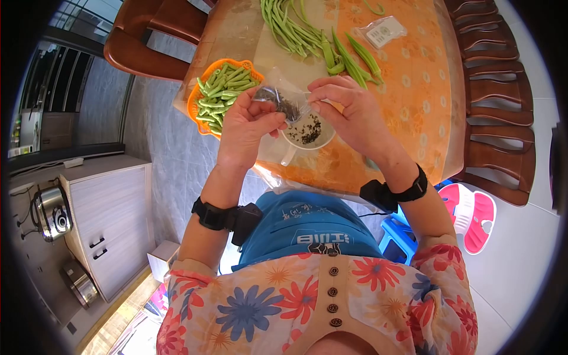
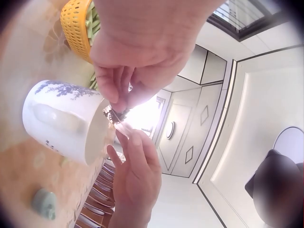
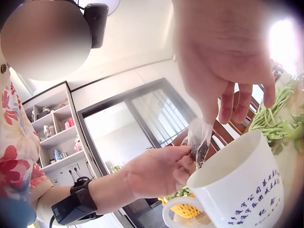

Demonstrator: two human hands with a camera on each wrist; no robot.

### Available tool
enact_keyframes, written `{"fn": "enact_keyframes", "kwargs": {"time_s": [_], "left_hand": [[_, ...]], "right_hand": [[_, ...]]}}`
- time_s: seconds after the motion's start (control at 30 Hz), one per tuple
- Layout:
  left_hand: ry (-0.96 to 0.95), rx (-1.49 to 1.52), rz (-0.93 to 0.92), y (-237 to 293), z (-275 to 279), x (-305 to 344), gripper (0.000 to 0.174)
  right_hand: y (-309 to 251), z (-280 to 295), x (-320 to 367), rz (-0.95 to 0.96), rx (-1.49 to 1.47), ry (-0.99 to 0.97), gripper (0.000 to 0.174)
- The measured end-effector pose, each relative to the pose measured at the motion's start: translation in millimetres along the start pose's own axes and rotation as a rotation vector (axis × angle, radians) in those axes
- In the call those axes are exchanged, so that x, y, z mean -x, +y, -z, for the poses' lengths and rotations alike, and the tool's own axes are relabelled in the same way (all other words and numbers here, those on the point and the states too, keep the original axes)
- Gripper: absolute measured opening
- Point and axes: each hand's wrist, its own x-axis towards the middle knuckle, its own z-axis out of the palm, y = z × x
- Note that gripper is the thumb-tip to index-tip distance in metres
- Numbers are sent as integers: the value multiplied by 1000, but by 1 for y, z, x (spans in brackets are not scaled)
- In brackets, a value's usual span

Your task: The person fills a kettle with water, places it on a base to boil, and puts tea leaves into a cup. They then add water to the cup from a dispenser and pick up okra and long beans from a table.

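Both hands hold a small clear plastic bag of dark dried leaves above a white mug. The left hand pinches the bag's left side between thumb and fingers. On its right side, the right hand pinches the plastic with thumb and forefinger, its other fingers loosely bent in the right wrist view. Dark leaf bits lie inside the mug, which stands upright with its handle toward the body. In the left wrist view, the mug shows a blue printed pattern.
An orange basket of cut green beans stands left of the mug. Long beans, green pods and a small clear packet lie farther back. A small greenish object is near the mug. Wooden chairs line the table's right side.
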Motion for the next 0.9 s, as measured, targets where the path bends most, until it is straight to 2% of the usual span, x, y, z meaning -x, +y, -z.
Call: {"fn": "enact_keyframes", "kwargs": {"time_s": [0.07, 0.2, 0.37, 0.7, 0.9], "left_hand": [[-4, -55, -9, 2, -3, 0, 34], [-44, -99, -16, 3, -3, -1, 35], [-56, -232, -25, 3, 1, -2, 19], [-42, -175, -24, 4, -4, -4, 13], [-49, -66, 75, 6, -1, -1, 20]], "right_hand": [[1, 0, -1, 2, 0, 1, 8], [2, -1, -2, 15, 16, 6, 7], [4, -3, 0, -9, -9, 21, 7], [4, -1, -4, -18, -1, -25, 12], [-3, -3, -15, -84, -51, -45, 17]]}}
